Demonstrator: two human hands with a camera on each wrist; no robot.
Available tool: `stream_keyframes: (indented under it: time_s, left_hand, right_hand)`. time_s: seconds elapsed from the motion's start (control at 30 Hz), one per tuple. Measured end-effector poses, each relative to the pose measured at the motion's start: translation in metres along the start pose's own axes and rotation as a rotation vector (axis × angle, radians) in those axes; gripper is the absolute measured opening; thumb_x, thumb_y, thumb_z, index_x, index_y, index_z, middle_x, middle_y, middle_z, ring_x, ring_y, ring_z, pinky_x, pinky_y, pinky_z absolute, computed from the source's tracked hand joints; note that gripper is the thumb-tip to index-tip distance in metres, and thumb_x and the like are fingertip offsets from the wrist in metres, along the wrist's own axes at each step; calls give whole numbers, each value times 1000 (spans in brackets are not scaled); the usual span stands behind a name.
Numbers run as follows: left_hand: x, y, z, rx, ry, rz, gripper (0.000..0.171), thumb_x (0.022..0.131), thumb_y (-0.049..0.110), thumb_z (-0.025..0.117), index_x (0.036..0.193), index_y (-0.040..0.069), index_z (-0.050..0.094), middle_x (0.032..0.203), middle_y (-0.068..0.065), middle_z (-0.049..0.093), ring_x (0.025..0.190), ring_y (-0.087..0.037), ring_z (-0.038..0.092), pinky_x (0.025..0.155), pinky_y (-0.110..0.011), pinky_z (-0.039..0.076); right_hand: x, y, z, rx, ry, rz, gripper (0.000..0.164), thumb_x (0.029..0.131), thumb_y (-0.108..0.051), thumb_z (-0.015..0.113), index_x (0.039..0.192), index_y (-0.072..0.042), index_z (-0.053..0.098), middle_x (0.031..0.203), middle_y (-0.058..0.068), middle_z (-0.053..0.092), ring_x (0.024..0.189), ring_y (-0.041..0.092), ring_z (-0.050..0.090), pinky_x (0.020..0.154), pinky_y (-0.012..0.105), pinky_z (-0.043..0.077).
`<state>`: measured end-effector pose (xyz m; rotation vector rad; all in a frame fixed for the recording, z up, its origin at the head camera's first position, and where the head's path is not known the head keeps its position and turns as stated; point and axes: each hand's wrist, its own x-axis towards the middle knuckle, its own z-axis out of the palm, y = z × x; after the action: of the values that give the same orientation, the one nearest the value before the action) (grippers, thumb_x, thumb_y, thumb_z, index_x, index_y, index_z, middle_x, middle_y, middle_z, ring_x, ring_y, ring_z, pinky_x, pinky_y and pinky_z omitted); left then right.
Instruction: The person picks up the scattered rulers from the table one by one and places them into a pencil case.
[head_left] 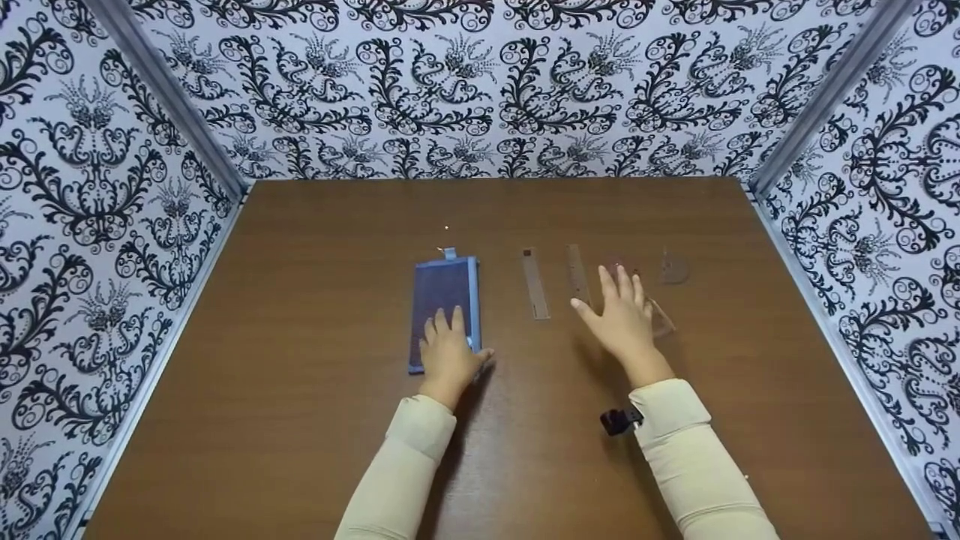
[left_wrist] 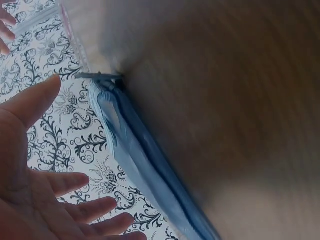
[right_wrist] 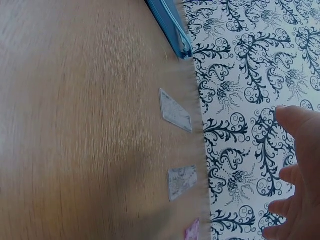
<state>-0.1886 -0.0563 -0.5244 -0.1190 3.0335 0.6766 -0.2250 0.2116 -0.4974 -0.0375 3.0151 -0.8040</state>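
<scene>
On the counter (head_left: 300, 420), the blue pouch (head_left: 442, 289) is your landmark. Your left grip (head_left: 450, 356) hovers over its near end, your right grip (head_left: 622, 319) well to its right; both are released and spread. Right of the pouch lie two clear rulers (head_left: 535, 285), then a triangular piece (head_left: 664, 322) and a small protractor (head_left: 674, 270). Thin and flat, these should lift best if you press one end and pinch the raised edge.

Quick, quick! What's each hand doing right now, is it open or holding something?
Left hand: open over the blue zip pouch, holding nothing.
Right hand: open near a clear ruler, holding nothing.
</scene>
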Motion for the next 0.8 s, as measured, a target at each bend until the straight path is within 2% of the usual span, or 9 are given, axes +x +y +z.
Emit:
stream_keyframes:
  time_s: [0.37, 0.57, 0.8]
  left_hand:
    - [-1, 3, 7, 11, 36, -37, 88, 75, 46, 79, 144, 5, 42, 142, -25, 42, 129, -42, 39, 99, -54, 40]
    - [0, 5, 11, 22, 24, -74, 90, 75, 49, 78, 145, 6, 41, 140, -23, 43, 126, -41, 41, 96, -52, 43]
    - [4, 6, 14, 66, 13, -99, 89, 76, 50, 76, 145, 7, 41, 141, -22, 43, 127, -39, 41, 93, -50, 45]
  right_hand:
    - [0, -3, 4, 29, -9, 13, 87, 92, -61, 48, 155, -11, 16, 159, 22, 5, 145, 45, -2, 106, 71, 9]
    - [0, -6, 7, 66, -17, 15, 88, 91, -63, 47, 155, -13, 15, 160, 20, 5, 145, 44, -1, 106, 70, 10]
    - [1, -8, 11, 87, -21, 5, 85, 92, -58, 50, 155, -12, 16, 160, 20, 7, 145, 44, 2, 107, 70, 11]
